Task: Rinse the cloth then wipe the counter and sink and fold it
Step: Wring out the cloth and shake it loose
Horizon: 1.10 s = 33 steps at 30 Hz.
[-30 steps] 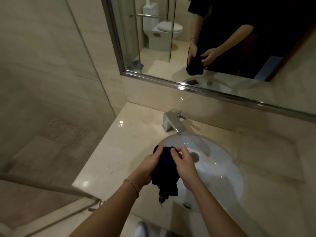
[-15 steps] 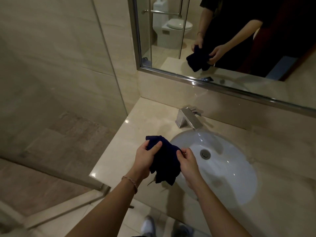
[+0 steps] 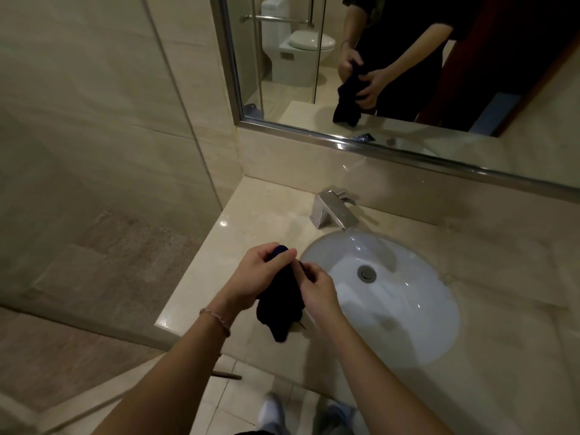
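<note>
A dark navy cloth (image 3: 281, 306) hangs bunched between both hands, above the beige counter (image 3: 251, 221) just left of the white oval sink (image 3: 405, 312). My left hand (image 3: 254, 274) grips its top end with curled fingers. My right hand (image 3: 315, 290) pinches its upper right edge. The cloth's lower end dangles near the counter's front edge. A chrome faucet (image 3: 332, 211) stands behind the basin, with no water visibly running.
A large mirror (image 3: 408, 67) on the back wall reflects my arms and the cloth. A glass shower partition (image 3: 175, 98) meets the counter's left end. The tiled floor and my shoes (image 3: 273, 409) are below the counter's front edge.
Both hands carried the cloth from over the basin's left rim leftward to above the counter. They bunched it closer together, and it hangs narrower now. The view shifted to the left.
</note>
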Each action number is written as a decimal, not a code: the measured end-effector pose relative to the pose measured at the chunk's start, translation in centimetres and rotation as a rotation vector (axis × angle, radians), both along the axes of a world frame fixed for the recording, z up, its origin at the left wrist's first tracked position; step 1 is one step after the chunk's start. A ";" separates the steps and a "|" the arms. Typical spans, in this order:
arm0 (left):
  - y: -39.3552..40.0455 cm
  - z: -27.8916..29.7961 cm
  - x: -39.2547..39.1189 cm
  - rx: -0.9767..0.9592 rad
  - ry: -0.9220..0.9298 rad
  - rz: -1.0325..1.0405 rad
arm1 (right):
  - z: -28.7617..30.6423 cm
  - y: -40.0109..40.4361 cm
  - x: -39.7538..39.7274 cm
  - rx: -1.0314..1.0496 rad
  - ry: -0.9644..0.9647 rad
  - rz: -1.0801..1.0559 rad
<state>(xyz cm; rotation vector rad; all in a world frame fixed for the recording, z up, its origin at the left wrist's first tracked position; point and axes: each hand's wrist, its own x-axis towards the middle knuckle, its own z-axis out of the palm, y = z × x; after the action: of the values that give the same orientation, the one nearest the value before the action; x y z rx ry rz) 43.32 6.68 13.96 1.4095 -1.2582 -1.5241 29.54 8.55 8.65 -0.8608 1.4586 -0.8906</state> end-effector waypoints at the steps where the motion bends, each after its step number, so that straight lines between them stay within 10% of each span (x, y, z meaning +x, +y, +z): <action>1: -0.4 0.3 0.6 -0.003 -0.065 -0.048 | 0.1 0.0 -0.4 -0.055 0.040 0.026; 6: -2.5 2.3 2.9 -0.199 -0.423 -0.153 | 0.8 0.2 -2.5 -0.227 0.188 -0.019; 20: -6.5 7.9 9.2 -0.398 -0.061 0.592 | 3.0 -0.7 -8.8 -0.202 0.055 -0.316; 33: -5.1 1.1 10.9 -0.130 -0.183 0.412 | 6.1 -5.2 -4.9 -0.367 0.239 -0.048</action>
<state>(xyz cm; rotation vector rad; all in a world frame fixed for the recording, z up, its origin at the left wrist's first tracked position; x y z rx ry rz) 54.21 1.56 15.04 1.6288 -1.0641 -1.0385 24.63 3.37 14.71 -1.2424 1.5487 -1.1444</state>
